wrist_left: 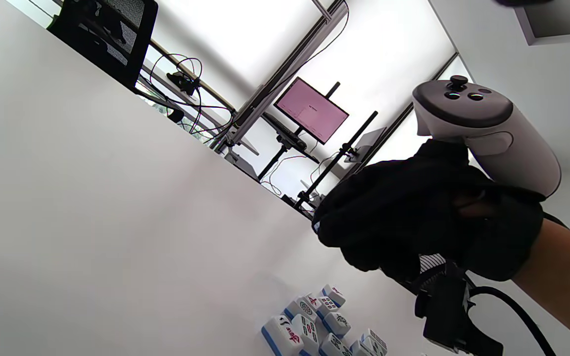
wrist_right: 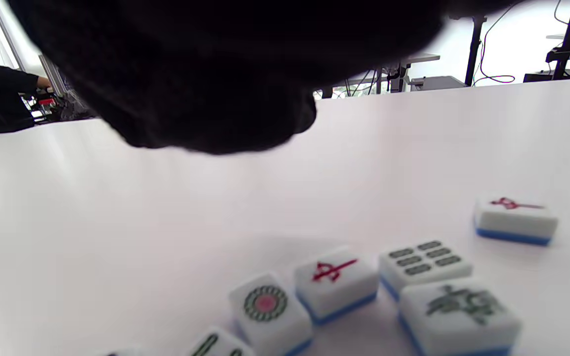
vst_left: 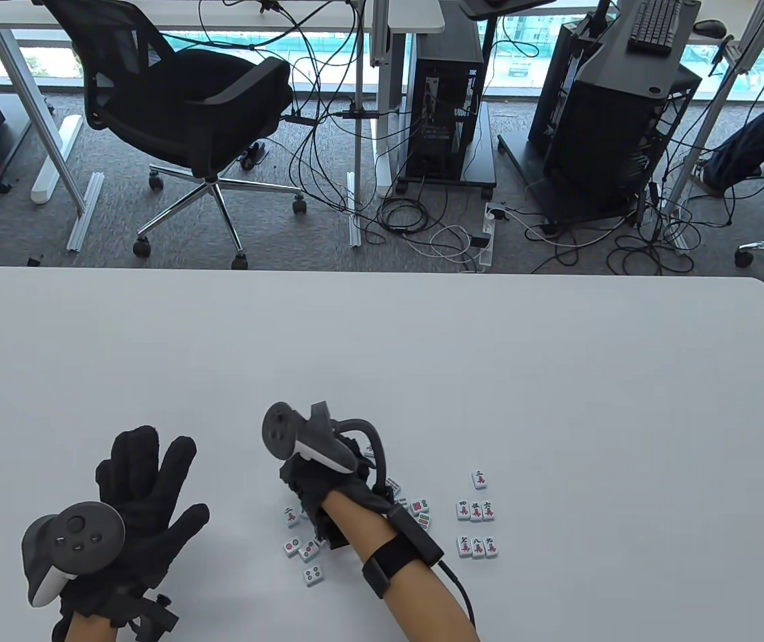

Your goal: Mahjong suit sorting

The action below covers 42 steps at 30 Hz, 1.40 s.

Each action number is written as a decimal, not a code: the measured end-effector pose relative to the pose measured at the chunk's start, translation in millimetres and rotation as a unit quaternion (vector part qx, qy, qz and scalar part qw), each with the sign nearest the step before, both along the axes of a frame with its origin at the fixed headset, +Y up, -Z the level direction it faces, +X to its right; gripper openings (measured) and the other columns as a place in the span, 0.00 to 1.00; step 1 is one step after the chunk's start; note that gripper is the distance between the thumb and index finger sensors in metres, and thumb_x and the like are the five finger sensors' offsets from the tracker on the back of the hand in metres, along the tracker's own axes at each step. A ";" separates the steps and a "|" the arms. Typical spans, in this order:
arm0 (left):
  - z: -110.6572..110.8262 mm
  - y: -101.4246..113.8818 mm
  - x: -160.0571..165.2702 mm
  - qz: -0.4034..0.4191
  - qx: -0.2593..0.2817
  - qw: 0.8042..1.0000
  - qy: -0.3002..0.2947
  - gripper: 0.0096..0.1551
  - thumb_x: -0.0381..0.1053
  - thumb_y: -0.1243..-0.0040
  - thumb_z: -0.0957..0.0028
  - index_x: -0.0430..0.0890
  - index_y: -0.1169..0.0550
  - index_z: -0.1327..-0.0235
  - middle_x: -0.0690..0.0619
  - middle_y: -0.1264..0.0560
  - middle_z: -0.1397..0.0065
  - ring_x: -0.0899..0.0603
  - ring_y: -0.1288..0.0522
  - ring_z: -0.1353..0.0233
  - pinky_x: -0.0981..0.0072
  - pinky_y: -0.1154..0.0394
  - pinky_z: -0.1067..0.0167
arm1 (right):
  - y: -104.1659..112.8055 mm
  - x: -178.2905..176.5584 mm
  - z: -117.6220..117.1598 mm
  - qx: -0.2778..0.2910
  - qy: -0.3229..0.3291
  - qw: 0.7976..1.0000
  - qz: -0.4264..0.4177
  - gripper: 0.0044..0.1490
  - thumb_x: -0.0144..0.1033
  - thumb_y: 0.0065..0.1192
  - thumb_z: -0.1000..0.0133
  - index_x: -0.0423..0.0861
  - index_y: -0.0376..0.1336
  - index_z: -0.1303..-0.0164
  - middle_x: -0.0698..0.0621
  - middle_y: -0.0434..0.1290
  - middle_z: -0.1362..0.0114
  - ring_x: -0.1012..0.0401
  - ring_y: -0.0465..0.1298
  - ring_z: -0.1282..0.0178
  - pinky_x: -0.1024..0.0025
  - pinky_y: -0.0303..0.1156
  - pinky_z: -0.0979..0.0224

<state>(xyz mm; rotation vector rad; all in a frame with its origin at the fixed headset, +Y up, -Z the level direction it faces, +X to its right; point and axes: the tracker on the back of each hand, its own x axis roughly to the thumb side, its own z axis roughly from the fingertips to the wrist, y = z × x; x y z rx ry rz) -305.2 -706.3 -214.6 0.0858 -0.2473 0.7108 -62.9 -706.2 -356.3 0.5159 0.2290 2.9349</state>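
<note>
Loose mahjong tiles (vst_left: 301, 548) with white faces and blue backs lie around my right hand (vst_left: 318, 481). To their right, character tiles (vst_left: 476, 512) stand sorted in neat rows. In the left wrist view the right hand (wrist_left: 389, 232) hovers above the loose tiles (wrist_left: 314, 326) with its fingers curled. A pale blue-white sliver like a tile edge shows at the fingertips. In the right wrist view a circle tile (wrist_right: 270, 309), a character tile (wrist_right: 337, 279) and a bamboo tile (wrist_right: 423, 262) lie below the dark glove (wrist_right: 191, 74). My left hand (vst_left: 144, 481) lies flat with fingers spread, holding nothing.
The white table (vst_left: 382, 348) stretches far ahead and to both sides. One character tile (wrist_right: 515, 220) sits apart from the cluster. Beyond the far edge are an office chair (vst_left: 188, 114), cables and computer towers on the floor.
</note>
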 end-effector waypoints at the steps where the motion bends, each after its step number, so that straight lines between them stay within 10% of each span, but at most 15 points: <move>1: 0.0 0.0 0.1 0.000 0.000 1.000 -0.001 0.48 0.79 0.57 0.50 0.68 0.58 0.20 0.68 0.79 0.21 0.52 0.84 0.19 0.45 0.83 0.30 | 7.2 15.5 -3.1 0.016 0.000 1.000 -0.007 0.38 0.44 0.74 0.58 0.32 0.70 0.45 0.51 0.82 0.70 0.65 0.77 0.83 0.72 0.77 0.76; 17: -1.2 -2.5 3.2 -0.009 -0.003 1.000 -0.007 0.48 0.79 0.57 0.50 0.68 0.58 0.20 0.67 0.78 0.21 0.51 0.84 0.19 0.45 0.83 0.30 | -34.0 159.2 0.7 0.021 0.077 0.977 0.200 0.37 0.42 0.73 0.57 0.38 0.69 0.41 0.49 0.82 0.62 0.63 0.80 0.76 0.70 0.80 0.69; 30: -2.1 -4.4 5.1 -0.016 -0.011 1.000 -0.007 0.48 0.79 0.57 0.50 0.68 0.58 0.20 0.67 0.78 0.21 0.51 0.84 0.19 0.45 0.83 0.30 | -55.2 156.2 0.7 -0.011 0.082 0.963 0.258 0.35 0.42 0.71 0.56 0.38 0.68 0.42 0.49 0.82 0.63 0.64 0.79 0.79 0.70 0.78 0.72; 42: -2.1 -3.6 5.4 -0.011 -0.007 1.000 -0.010 0.48 0.79 0.57 0.50 0.68 0.58 0.20 0.67 0.78 0.21 0.51 0.84 0.19 0.45 0.83 0.30 | -20.3 93.7 19.6 0.049 0.119 0.982 0.140 0.37 0.42 0.70 0.55 0.38 0.66 0.37 0.48 0.82 0.63 0.62 0.79 0.78 0.69 0.78 0.71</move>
